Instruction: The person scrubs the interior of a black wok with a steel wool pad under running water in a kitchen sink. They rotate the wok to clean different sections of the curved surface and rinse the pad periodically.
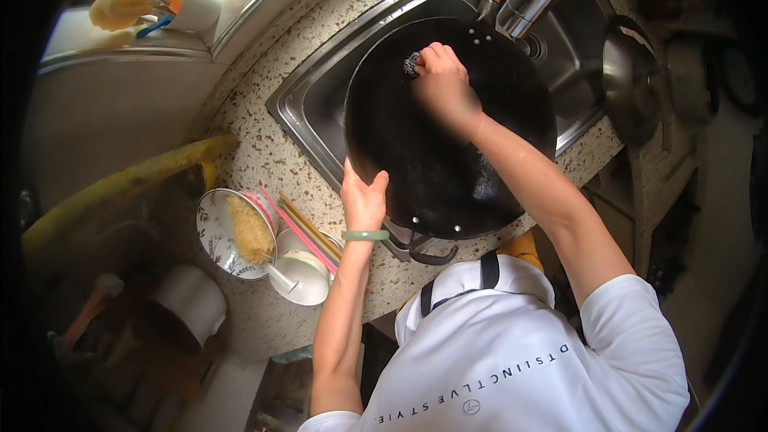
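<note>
A large black wok [432, 184] rests over the metal sink [320, 116], with one loop handle [434, 256] toward me and a wooden-tipped handle [490, 2] at the far side. My right hand [444, 72] is closed on a grey steel wool scrubber [410, 63], pressed to the inner surface near the wok's far left. With thumb over the rim and the fingers partly hidden, my left hand [366, 202] grips the wok's near left edge. A green bangle [365, 235] circles my left wrist.
A chrome faucet [534, 0] reaches over the sink's right basin. Left of my left forearm, the speckled counter [276, 156] holds a patterned bowl [214, 244] with a tan loofah-like pad [250, 230], a white bowl [298, 290] and several chopsticks [308, 228]. A metal lid [628, 80] stands at right.
</note>
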Motion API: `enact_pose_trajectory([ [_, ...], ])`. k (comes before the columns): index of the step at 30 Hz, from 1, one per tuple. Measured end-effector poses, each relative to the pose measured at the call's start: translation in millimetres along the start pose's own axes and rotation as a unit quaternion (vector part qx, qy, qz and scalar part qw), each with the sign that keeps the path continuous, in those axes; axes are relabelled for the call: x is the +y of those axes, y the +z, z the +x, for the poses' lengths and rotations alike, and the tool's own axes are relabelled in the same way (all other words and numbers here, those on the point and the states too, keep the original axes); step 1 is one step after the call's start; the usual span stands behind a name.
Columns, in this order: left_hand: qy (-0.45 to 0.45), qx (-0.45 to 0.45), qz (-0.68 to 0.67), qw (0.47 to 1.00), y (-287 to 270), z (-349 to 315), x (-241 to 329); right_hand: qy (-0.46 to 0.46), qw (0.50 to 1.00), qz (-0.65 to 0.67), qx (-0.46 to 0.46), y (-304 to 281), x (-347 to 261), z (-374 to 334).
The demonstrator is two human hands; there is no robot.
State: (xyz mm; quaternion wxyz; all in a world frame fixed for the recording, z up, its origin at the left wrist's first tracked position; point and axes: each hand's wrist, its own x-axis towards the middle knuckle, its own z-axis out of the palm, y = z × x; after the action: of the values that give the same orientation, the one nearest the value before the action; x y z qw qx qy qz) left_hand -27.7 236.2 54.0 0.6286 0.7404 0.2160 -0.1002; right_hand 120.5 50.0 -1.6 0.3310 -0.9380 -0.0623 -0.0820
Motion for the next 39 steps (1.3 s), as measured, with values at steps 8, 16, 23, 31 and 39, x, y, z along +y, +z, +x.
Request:
enact_pose_trajectory([
  [8, -0.032, -0.01, -0.015, 0.999, -2.2, 2.7, -1.2, -0.051, 0.984, 0.168, -0.032, 16.6, -62.1, -52.6],
  [16, -0.053, -0.017, -0.002, 0.998, -0.8, 1.4, -5.6, -0.049, 0.984, 0.168, 0.011, 20.8, -70.2, -43.1],
  [23, -0.05, -0.031, -0.068, 0.996, 7.2, 1.0, 4.6, 0.001, 0.997, 0.063, 0.037, 21.5, -33.4, -8.5],
  [31, -0.065, -0.012, -0.031, 0.997, 4.0, -3.4, -8.1, -0.065, 0.98, 0.19, -0.007, 21.1, -74.0, -49.2],
  [39, -0.061, -0.024, -0.06, 0.996, 6.1, -2.5, -7.2, 0.01, 0.981, 0.191, 0.027, 24.2, -71.1, -41.5],
])
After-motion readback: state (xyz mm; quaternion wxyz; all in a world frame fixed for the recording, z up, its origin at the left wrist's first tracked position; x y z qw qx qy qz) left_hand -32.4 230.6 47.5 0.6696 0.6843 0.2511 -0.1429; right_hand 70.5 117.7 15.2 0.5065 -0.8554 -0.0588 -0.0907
